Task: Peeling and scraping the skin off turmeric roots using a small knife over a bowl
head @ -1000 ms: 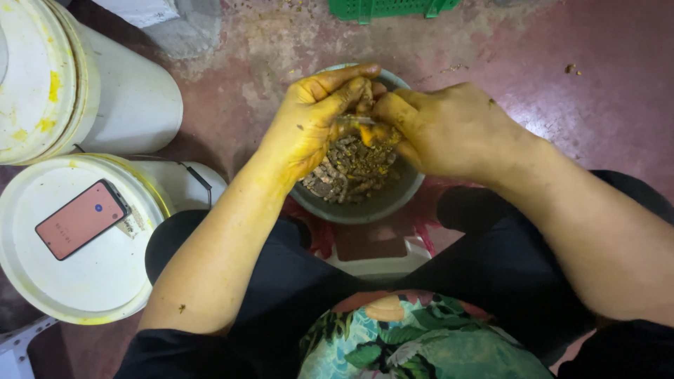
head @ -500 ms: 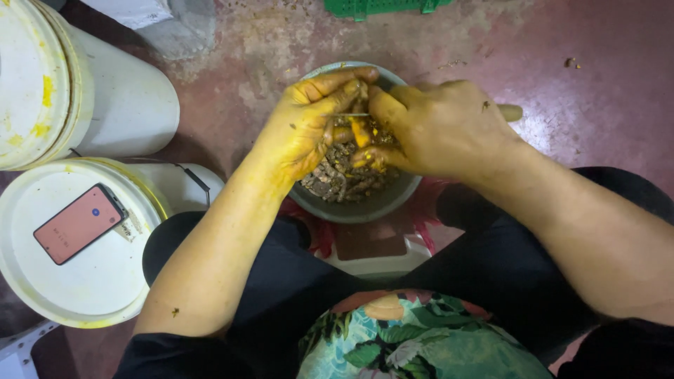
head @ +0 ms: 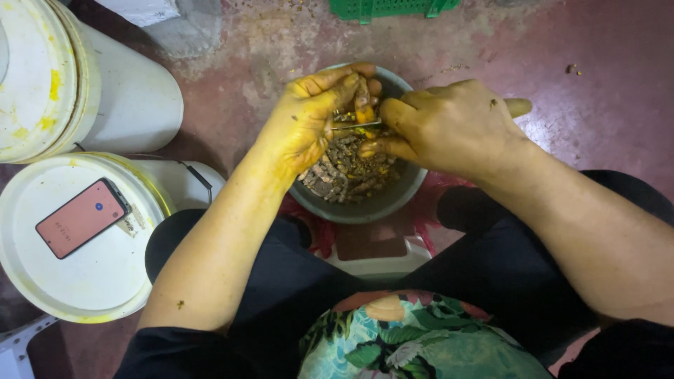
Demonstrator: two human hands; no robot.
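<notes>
A grey bowl (head: 379,205) on the floor between my knees holds several brown root pieces and peelings. My left hand (head: 309,119), stained yellow, holds an orange-yellow root (head: 364,105) upright over the bowl. My right hand (head: 449,126) grips a small knife with a pale handle end (head: 518,107); its thin metal blade (head: 354,126) lies against the root. Both hands are close together above the bowl's far half.
Two white lidded buckets stand at the left: one (head: 91,91) at the back and one (head: 91,274) nearer, with a red-cased phone (head: 83,217) on its lid. A green crate (head: 393,8) sits at the top edge. A low stool (head: 379,263) is under me.
My hands have drawn slightly apart. The root now stands upright in my left hand and the blade shows between the hands.
</notes>
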